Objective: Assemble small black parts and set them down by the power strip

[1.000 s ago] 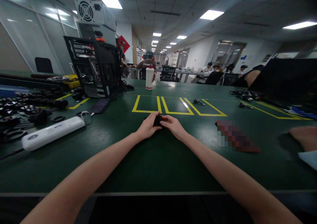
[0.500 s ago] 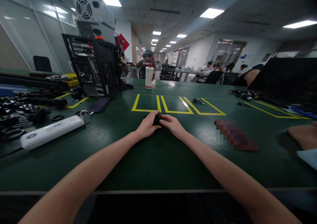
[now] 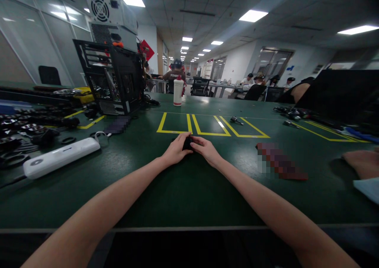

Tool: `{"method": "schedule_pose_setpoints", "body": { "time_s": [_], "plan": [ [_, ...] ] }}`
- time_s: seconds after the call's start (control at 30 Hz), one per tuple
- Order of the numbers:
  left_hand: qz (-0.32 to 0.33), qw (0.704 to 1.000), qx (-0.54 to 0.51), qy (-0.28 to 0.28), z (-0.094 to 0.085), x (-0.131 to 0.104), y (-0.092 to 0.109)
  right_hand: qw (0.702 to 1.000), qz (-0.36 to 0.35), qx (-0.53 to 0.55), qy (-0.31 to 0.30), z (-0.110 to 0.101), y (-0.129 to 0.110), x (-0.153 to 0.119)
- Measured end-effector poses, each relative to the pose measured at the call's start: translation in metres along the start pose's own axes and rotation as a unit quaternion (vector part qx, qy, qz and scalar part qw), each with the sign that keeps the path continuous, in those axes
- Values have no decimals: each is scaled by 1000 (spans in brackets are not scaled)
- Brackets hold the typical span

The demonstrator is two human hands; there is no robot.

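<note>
A small black part (image 3: 187, 143) sits between my two hands, low over the green table (image 3: 189, 193); its kind cannot be made out. My left hand (image 3: 177, 149) is closed around it from the left, thumb on the near side and fingers over the far side. From the right, my right hand (image 3: 207, 149) pinches the same part with thumb and fingertips. Much of the part is hidden by the fingers. Just beyond them, yellow tape outlines (image 3: 211, 134) mark the tabletop, and a small dark metal piece (image 3: 236, 120) lies in the right one.
A white power strip (image 3: 62, 157) and heaped black parts (image 3: 44, 120) lie at left, below an open computer case (image 3: 114, 78). A white bottle (image 3: 178, 91) stands beyond the tape. At right are a blurred reddish phone-like object (image 3: 281, 162) and another person's hand (image 3: 361, 161).
Both hands keep their grip and place on the black part. The view has shifted very slightly; nothing else has visibly moved.
</note>
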State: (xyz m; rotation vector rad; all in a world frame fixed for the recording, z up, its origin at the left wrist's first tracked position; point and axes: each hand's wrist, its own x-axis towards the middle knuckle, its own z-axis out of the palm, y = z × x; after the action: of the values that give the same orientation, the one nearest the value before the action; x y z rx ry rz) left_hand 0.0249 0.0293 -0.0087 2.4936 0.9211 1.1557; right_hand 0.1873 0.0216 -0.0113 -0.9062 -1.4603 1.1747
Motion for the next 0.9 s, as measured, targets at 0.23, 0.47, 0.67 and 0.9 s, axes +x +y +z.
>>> {"method": "schedule_pose_setpoints", "body": {
  "time_s": [0.23, 0.47, 0.67, 0.9],
  "plan": [
    [-9, 1000, -2, -4, -2, 0, 3, 1000, -15, 18, -5, 2, -6, -6],
    [-9, 1000, -3, -4, -2, 0, 3, 999, 11, 36, 14, 2, -4, -5],
    [-8, 1000, -3, -6, -3, -1, 4, 999, 10, 35, -10, -1, -3, -3],
    [-6, 1000, 1, -3, -1, 0, 3, 999, 22, 45, 1, 3, -7, -7]
  ]
}}
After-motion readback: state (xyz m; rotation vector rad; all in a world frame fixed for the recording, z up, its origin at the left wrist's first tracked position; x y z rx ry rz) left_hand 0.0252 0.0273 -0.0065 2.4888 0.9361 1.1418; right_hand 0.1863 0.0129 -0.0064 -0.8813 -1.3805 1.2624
